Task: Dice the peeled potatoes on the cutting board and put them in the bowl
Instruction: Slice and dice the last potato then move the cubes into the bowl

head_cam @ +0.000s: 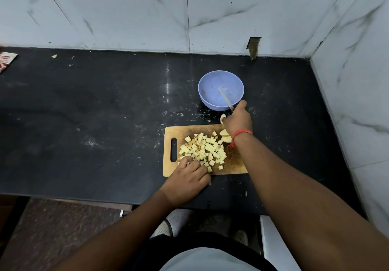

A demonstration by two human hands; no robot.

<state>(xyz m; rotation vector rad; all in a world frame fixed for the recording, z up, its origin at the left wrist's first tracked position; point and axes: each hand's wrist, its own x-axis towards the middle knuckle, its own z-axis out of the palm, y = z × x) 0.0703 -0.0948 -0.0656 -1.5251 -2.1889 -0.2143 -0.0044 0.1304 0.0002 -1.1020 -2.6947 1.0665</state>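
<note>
A pile of diced potato [205,149] lies on the wooden cutting board [233,165]. My left hand [189,175] rests at the pile's near left edge, fingers curled around some cubes. My right hand [237,119] grips a knife [225,99] whose blade points up over the blue bowl [221,79], which looks empty. That hand also seems to hold a potato piece [222,118] at its left side. Larger uncut potato slices [225,136] sit at the board's far right, beside my right wrist.
The black countertop [105,112] runs left, scattered with small potato scraps [54,56]. A packet [7,60] lies at the far left edge. Marble walls close the back and the right side. The counter's front edge is just below the board.
</note>
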